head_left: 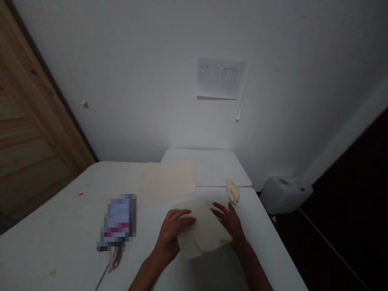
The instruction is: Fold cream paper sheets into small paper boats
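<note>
Head view: a folded cream cloth (204, 230) sits at 6 o'clock, its long axis running roughly from 8 to 2 o'clock. The left hand (176, 230) curls over its left edge, and the right hand (230, 222) presses its spread fingers against the right edge, so the hands hold it narrowly between them. On the white surface (60, 238) lie a flat cream sheet (168, 182) at 12 o'clock, a small folded piece (233, 191) at 1 o'clock and a pixelated packet (117, 222) at 9 o'clock. A wooden door (30, 121) stands at 10 o'clock, a printed chart (220, 78) is fixed to the wall, and a white plastic canister (285, 194) sits at 3 o'clock.
</note>
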A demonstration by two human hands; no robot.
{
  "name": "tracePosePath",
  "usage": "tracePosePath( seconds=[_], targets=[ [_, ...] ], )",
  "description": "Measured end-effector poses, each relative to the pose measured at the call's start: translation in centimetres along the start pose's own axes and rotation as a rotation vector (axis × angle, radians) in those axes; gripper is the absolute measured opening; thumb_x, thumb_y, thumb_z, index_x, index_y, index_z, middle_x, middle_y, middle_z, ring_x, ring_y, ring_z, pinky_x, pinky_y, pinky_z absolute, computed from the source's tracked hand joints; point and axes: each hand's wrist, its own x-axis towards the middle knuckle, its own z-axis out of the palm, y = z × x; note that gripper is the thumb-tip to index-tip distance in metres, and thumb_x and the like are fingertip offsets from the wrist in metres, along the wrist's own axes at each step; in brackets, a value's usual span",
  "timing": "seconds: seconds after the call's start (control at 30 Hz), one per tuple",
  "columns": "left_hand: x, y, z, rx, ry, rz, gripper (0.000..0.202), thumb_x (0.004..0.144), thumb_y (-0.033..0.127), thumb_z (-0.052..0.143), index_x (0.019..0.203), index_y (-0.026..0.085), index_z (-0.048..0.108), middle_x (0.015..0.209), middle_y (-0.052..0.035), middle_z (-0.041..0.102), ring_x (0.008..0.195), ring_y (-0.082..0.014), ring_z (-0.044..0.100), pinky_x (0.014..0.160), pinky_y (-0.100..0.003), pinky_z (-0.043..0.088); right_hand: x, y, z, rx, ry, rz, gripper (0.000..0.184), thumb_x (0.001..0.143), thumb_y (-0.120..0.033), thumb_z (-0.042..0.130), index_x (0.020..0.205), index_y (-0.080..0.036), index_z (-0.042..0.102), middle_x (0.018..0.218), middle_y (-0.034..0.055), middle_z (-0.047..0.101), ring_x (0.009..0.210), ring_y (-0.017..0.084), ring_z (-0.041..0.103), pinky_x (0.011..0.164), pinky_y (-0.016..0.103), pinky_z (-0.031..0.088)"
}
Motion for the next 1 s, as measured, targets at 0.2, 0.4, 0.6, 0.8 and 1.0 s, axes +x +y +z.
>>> tracePosePath(
  seconds=[0.2,0.4,0.6,0.8,1.0],
  targets=[
    [-1.7,-1.2,1.8,0.065,-0.027,0.164,0.021,0.086,0.027,0.062,0.105,0.026,0.068,0.105,-0.0092,0.073,0.105,-0.0254,0.065,0.092,-0.041,0.044,-1.4,0.1,0.1,-0.154,-0.144,0.075,0.057,0.073,-0.057,0.067,0.116,-0.020,0.062,0.101,0.0100,0.071,0.092,0.027,0.066,0.081,0.039,0.048],
    [-3.0,-1.2,3.0,0.040,0.103,-0.065,0.038,0.086,0.030,0.059,0.124,0.026,0.058,0.132,-0.0120,0.058,0.124,-0.0292,0.051,0.100,-0.049,0.040,-1.6,1.0,0.4,-0.134,-0.108,0.057,0.070,0.063,-0.044,0.079,0.123,-0.016,0.055,0.100,0.0117,0.071,0.086,0.028,0.068,0.079,0.042,0.051],
    [-2.3,-1.4,3.0,-0.549,0.267,-0.918,0.054,0.082,0.058,0.055,0.119,0.017,0.057,0.115,-0.0143,0.065,0.089,-0.0233,0.067,0.069,-0.034,0.056,-1.2,1.8,-0.6,-0.168,0.050,-0.027,0.082,0.059,-0.042,0.084,0.128,-0.016,0.047,0.093,0.0115,0.072,0.077,0.029,0.070,0.072,0.043,0.054],
    [-0.9,-0.7,3.9,-0.684,0.094,-1.043,0.054,0.063,0.054,0.076,0.098,0.014,0.065,0.076,-0.0079,0.073,0.068,-0.0239,0.069,0.057,-0.030,0.054,-1.1,1.9,-0.2,-0.290,0.124,-0.073,0.078,0.059,-0.045,0.083,0.123,-0.015,0.050,0.089,0.0120,0.073,0.073,0.029,0.070,0.066,0.040,0.055],
    [-0.4,0.9,4.0,-0.569,0.025,-1.001,0.038,0.061,0.048,0.077,0.080,0.016,0.071,0.079,-0.0076,0.075,0.072,-0.0270,0.070,0.064,-0.034,0.056,-1.0,1.9,0.2,-0.318,0.135,-0.086,0.075,0.056,-0.047,0.085,0.116,-0.016,0.052,0.088,0.0119,0.073,0.073,0.029,0.070,0.064,0.040,0.055]
  ],
)
